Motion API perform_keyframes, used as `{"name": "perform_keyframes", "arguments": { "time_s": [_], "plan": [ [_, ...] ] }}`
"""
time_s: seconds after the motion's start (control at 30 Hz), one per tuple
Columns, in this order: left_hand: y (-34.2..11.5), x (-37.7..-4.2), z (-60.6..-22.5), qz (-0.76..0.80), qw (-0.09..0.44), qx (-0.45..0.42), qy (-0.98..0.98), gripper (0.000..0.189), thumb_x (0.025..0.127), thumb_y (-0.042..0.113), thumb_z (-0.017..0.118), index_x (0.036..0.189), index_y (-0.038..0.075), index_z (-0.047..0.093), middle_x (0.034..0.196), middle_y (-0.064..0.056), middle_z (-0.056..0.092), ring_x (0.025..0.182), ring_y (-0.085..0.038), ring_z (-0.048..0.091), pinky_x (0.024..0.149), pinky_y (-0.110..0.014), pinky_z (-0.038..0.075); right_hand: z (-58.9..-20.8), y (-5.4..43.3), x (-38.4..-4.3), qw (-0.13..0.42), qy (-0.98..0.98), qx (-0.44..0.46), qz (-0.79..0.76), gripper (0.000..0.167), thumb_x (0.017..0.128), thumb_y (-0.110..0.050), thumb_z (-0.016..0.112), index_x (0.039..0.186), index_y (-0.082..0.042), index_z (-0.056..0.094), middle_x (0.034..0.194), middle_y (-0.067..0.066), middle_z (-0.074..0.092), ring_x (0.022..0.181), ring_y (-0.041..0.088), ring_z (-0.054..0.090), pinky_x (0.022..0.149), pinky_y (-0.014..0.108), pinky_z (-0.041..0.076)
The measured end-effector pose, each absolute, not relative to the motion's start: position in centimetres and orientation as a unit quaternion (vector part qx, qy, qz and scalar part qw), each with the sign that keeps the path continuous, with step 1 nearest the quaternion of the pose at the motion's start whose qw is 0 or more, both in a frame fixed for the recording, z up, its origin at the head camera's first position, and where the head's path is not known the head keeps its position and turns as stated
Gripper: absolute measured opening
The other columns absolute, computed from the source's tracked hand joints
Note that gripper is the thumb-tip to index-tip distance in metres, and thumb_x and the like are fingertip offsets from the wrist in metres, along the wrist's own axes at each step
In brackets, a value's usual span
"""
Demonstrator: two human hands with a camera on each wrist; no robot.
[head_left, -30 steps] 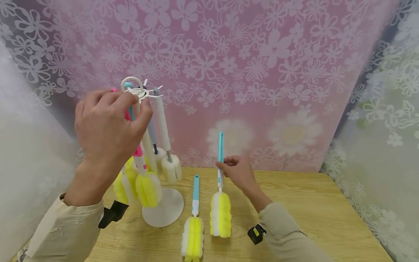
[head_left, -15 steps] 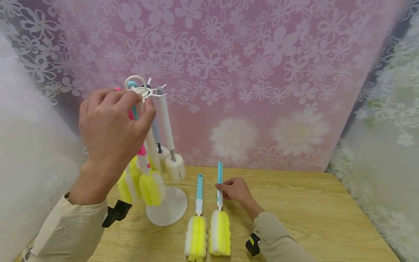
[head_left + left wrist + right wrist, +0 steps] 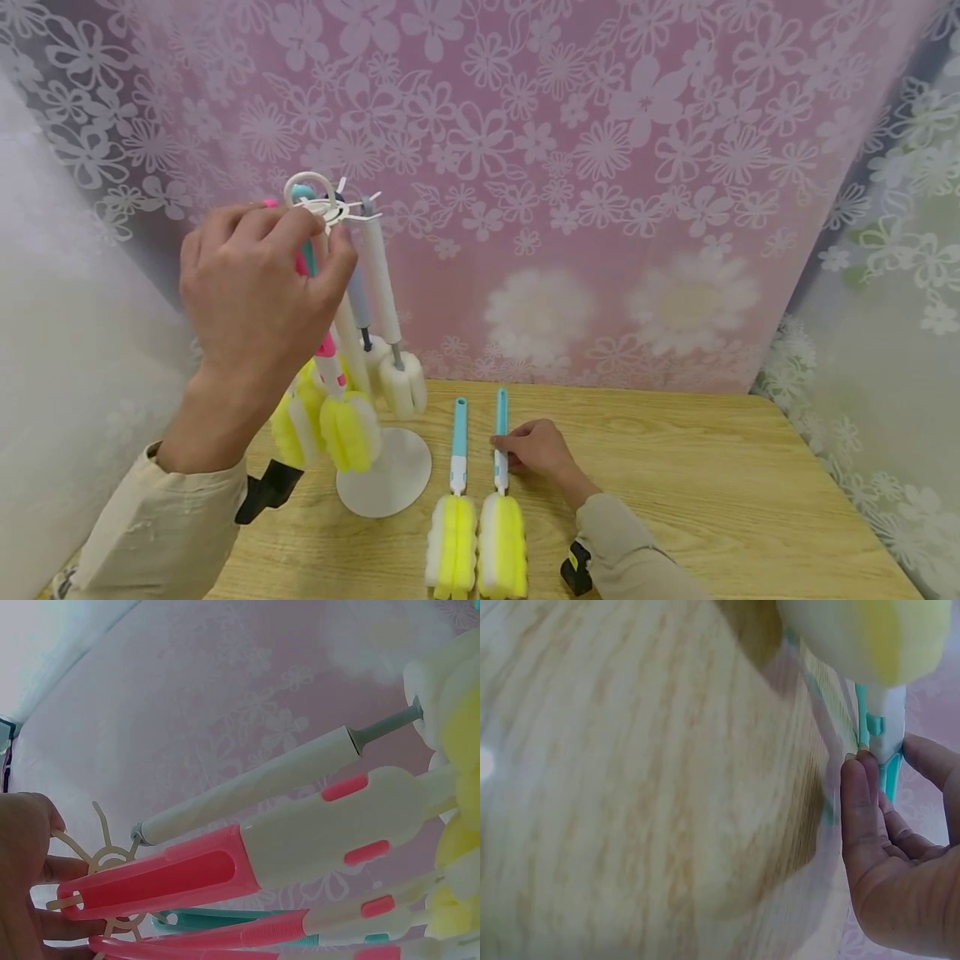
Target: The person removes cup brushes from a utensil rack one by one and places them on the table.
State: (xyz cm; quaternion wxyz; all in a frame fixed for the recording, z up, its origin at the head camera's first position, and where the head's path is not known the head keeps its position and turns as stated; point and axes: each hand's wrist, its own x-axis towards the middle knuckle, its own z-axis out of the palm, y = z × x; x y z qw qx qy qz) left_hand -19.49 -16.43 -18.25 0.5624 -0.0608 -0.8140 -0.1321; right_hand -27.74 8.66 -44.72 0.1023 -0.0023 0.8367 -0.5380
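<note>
My left hand (image 3: 262, 292) holds the hooked top ring (image 3: 333, 208) of a white rack with a round base (image 3: 385, 475). Several sponge brushes hang from it: a pink-handled brush (image 3: 161, 874) shows large in the left wrist view, and a white-handled brush (image 3: 382, 283) hangs at the right. In the right wrist view, thumb and fingers of my right hand (image 3: 900, 885) pinch the white-and-blue handle of a bottle brush (image 3: 889, 724) with a yellow-and-white sponge head. Beside it on the table lies a matching blue-handled brush (image 3: 460, 429).
The wooden table (image 3: 675, 475) reaches to a pink flower-patterned curtain (image 3: 562, 208) at the back. Pale curtains hang on both sides. A black wrist camera (image 3: 577, 567) sits at my right sleeve.
My right hand has lowered the bottle brush toward the table, alongside the other blue-handled brush. My left hand keeps its hold on the rack; the head view has shifted slightly.
</note>
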Motion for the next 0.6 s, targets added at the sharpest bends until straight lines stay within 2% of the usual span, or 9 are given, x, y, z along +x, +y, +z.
{"name": "perform_keyframes", "arguments": {
  "time_s": [0.27, 0.6],
  "plan": [
    [-16.46, -19.48, -18.19, -0.136, 0.563, -0.061, -0.813, 0.036, 0.090, 0.035, 0.048, 0.077, 0.007, 0.065, 0.088, -0.013, 0.068, 0.100, -0.036, 0.054, 0.082, -0.054, 0.038, -45.13, 8.28, -27.76, 0.106, 0.843, -0.012, -0.528, 0.025, 0.083, -0.024, 0.074, 0.085, 0.001, 0.072, 0.067, 0.005, 0.066, 0.062, 0.018, 0.066, 0.059, 0.031, 0.056],
    [-16.40, -19.55, -18.30, -0.134, 0.566, -0.063, -0.811, 0.036, 0.089, 0.035, 0.048, 0.082, 0.007, 0.069, 0.087, -0.014, 0.068, 0.098, -0.036, 0.054, 0.082, -0.054, 0.039, -45.38, 7.91, -27.46, 0.101, 0.850, -0.016, -0.517, 0.025, 0.083, -0.024, 0.075, 0.085, 0.001, 0.072, 0.068, 0.004, 0.067, 0.062, 0.018, 0.066, 0.060, 0.032, 0.056]
  ]
}}
